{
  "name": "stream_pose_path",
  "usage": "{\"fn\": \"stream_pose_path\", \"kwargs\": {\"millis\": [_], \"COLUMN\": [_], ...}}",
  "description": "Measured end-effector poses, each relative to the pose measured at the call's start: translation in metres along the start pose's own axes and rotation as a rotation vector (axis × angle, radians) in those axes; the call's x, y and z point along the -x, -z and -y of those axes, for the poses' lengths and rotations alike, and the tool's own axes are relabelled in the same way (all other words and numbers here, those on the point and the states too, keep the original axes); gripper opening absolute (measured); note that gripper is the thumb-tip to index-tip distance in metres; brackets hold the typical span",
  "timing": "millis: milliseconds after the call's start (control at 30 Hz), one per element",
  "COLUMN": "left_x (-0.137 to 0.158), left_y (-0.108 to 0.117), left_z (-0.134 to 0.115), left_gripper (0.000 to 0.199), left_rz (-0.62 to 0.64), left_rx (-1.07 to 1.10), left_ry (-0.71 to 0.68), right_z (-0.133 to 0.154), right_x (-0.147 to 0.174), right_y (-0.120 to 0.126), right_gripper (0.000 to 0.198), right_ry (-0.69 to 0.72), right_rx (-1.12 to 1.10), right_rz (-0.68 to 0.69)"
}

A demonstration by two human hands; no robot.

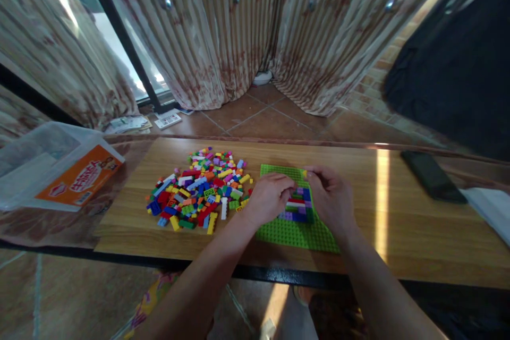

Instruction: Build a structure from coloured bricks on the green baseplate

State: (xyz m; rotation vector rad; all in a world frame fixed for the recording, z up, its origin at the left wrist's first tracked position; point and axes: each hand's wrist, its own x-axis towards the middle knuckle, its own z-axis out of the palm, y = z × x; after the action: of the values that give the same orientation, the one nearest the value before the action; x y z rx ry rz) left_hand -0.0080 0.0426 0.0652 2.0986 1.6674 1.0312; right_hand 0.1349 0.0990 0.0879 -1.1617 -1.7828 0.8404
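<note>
A green studded baseplate [285, 234] lies on the wooden board, carrying a block of blue, purple, red and white bricks [299, 216]. My right hand [330, 191] is over the plate's right side, thumb and forefinger pinched at a small yellow brick [305, 173] near the far edge. Across from it, my left hand [271, 195] hovers above the left part of the plate with its fingers curled together at the built bricks. Whatever those fingers may hold is hidden. Left of the plate spreads a pile of loose coloured bricks [207, 186].
A clear plastic box [59, 141] with an orange label stands at the far left. On the right lie a dark phone-like object [432, 176] and a white sheet [490, 210]. Beyond the table hang striped curtains [247, 37].
</note>
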Motion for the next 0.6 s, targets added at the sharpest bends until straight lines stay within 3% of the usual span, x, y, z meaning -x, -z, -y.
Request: {"fn": "stream_pose_path", "kwargs": {"millis": [200, 600], "left_x": [-0.003, 0.003], "left_y": [-0.014, -0.009], "left_z": [-0.003, -0.005], "left_gripper": [0.017, 0.020], "left_rz": [0.052, 0.067], "left_rx": [-0.085, -0.219], "left_ry": [-0.041, -0.025], "right_z": [-0.001, -0.002], "right_x": [-0.001, -0.003], "right_y": [0.001, 0.007], "right_gripper": [0.026, 0.025], "right_ry": [0.011, 0.021], "right_rx": [0.002, -0.005], "right_rz": [-0.012, -0.030]}}
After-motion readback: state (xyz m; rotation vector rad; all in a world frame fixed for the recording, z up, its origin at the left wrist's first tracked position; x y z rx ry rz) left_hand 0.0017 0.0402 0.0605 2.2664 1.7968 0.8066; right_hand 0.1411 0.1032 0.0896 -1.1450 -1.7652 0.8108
